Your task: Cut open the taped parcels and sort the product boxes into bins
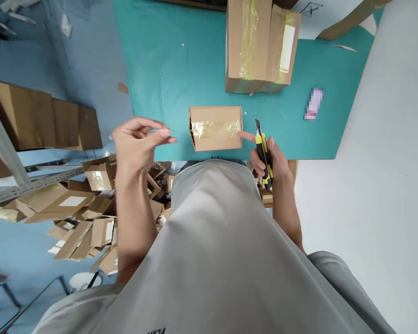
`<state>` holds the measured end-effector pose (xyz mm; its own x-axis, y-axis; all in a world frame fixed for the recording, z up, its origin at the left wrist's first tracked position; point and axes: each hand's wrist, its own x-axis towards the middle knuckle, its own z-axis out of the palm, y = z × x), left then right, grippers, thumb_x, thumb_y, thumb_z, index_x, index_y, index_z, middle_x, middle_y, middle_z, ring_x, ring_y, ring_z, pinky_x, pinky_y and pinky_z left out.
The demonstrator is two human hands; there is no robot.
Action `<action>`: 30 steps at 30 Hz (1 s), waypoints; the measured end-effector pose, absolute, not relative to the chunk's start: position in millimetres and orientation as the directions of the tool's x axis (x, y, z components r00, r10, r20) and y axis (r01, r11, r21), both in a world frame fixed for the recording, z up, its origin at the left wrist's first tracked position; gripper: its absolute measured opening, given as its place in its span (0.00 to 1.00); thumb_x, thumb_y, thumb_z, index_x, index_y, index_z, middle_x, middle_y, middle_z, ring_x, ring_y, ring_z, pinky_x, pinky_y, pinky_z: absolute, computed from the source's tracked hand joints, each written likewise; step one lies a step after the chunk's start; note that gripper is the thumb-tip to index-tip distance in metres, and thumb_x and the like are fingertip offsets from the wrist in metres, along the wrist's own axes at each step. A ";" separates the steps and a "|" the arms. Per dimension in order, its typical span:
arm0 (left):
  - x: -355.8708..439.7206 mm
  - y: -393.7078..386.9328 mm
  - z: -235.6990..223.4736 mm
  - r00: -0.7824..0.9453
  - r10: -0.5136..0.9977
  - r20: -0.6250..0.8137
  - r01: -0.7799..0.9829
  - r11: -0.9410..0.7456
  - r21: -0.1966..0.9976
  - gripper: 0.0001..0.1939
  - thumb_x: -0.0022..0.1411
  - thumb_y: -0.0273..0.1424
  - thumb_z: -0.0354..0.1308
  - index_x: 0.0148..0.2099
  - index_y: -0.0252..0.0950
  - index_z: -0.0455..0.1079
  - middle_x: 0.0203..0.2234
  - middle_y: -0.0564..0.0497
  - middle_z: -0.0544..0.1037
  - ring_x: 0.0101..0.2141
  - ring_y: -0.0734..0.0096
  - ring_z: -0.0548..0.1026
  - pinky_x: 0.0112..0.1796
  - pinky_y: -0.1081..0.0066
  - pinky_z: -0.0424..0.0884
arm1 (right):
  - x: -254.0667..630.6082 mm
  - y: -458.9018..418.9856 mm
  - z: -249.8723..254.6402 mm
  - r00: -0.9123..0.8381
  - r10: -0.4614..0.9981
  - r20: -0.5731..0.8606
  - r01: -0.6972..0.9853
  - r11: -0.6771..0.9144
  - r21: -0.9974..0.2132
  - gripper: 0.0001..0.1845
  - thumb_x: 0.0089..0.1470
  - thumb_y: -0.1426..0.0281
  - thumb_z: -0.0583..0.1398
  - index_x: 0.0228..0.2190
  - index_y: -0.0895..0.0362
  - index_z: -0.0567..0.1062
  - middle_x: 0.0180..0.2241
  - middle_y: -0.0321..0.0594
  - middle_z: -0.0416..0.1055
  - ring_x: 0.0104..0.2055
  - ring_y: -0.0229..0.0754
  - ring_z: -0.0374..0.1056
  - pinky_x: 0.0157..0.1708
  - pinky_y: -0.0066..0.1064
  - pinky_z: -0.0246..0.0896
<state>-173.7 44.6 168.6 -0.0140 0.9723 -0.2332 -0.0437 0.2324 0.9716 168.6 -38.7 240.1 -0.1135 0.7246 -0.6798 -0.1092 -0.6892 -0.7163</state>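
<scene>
Both hands are raised over the near edge of the teal worktop (181,74). Right hand (270,160) is clamped around a yellow-and-black utility knife (264,153), blade end pointing away from the person, with the index finger extended and touching the right side of a small cardboard box (216,128). Left hand (135,144) is lifted clear of the worktop, left of the small box and apart from it, fingers loosely bunched together and holding nothing that can be made out. Small box lies at the near edge of the worktop, closed, with clear tape across its top. A larger taped carton (257,44) stands farther back. Discarded cardboard pieces (87,213) are heaped on the blue floor (28,51) to the left
</scene>
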 end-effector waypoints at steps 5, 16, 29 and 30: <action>-257.2 69.8 128.6 -0.299 0.929 -0.219 0.083 0.254 0.964 0.22 0.47 0.51 0.86 0.34 0.50 0.79 0.26 0.67 0.82 0.24 0.78 0.77 0.26 0.65 0.84 | 155.8 -27.1 213.5 0.255 0.744 -0.618 -0.101 -0.615 -0.782 0.40 0.63 0.40 0.69 0.62 0.56 0.76 0.23 0.25 0.69 0.21 0.37 0.68 0.22 0.29 0.67; -274.1 90.9 80.5 -0.335 0.911 -0.241 0.313 0.349 0.884 0.22 0.54 0.46 0.81 0.36 0.39 0.76 0.29 0.55 0.82 0.26 0.72 0.80 0.31 0.65 0.83 | 138.6 -16.3 150.4 0.506 0.710 -0.490 0.158 -0.635 -0.756 0.28 0.57 0.44 0.76 0.40 0.53 0.77 0.18 0.26 0.70 0.19 0.38 0.70 0.21 0.28 0.70; -111.3 66.1 60.7 0.468 0.884 -0.007 0.300 -0.151 0.942 0.46 0.64 0.65 0.69 0.78 0.57 0.68 0.81 0.43 0.59 0.82 0.36 0.50 0.77 0.33 0.48 | 141.4 -13.9 141.0 0.518 0.763 -0.388 0.468 -0.632 -0.618 0.20 0.72 0.48 0.62 0.43 0.52 0.78 0.23 0.33 0.73 0.25 0.45 0.75 0.32 0.36 0.76; -114.9 64.5 61.3 0.466 0.884 -0.016 0.308 -0.145 0.940 0.47 0.65 0.65 0.68 0.79 0.54 0.66 0.82 0.41 0.58 0.82 0.35 0.50 0.77 0.32 0.49 | 142.4 -13.3 137.9 0.512 0.773 -0.374 0.518 -0.625 -0.584 0.20 0.73 0.49 0.62 0.45 0.52 0.79 0.25 0.35 0.75 0.27 0.47 0.77 0.35 0.38 0.77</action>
<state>-114.9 64.5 61.3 0.4663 0.8845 -0.0162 0.3083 -0.1453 0.9401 142.4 -13.3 137.9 0.5117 0.7733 -0.3744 0.5176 -0.6252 -0.5841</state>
